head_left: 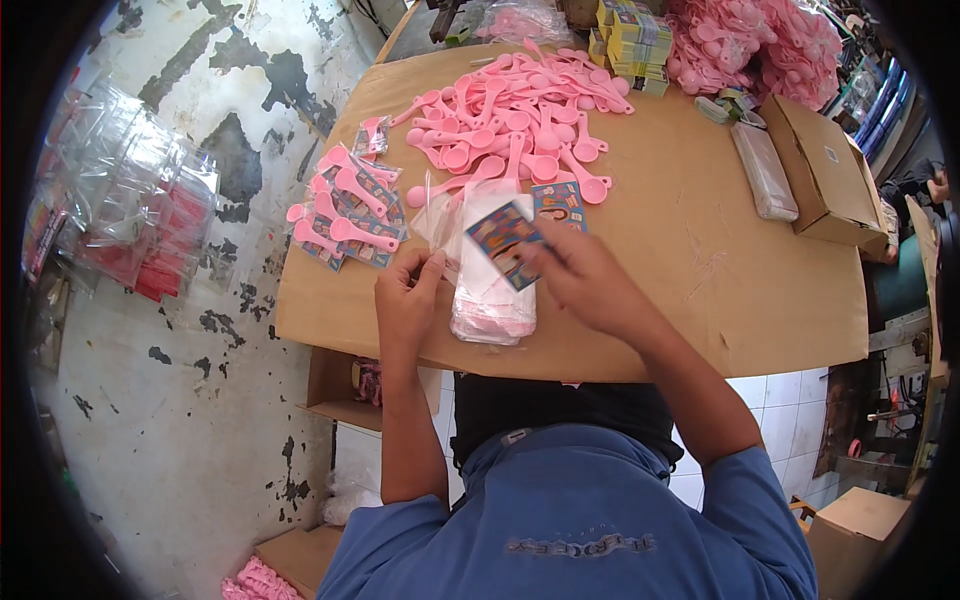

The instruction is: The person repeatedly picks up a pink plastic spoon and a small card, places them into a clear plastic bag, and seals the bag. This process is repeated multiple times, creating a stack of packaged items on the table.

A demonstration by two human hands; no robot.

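My right hand [590,275] pinches a colourful printed card [503,246], tilted above a stack of clear plastic bags [493,315] near the table's front edge. Just left of it, my left hand [408,295] has thumb and fingers closed on a clear plastic bag [437,225]. More printed cards [560,203] lie beyond the right hand. A heap of pink measuring spoons [490,135] spreads across the far middle of the table. To the left sit several pink spoons with cards in clear bags [345,212].
The brown-covered table [740,300] holds a cardboard box [820,170] and a wrapped pack of bags [765,170] at right. Bundled yellow cards [635,45] and big bags of pink spoons [750,45] stand far right. Plastic bags [120,190] hang at the left wall.
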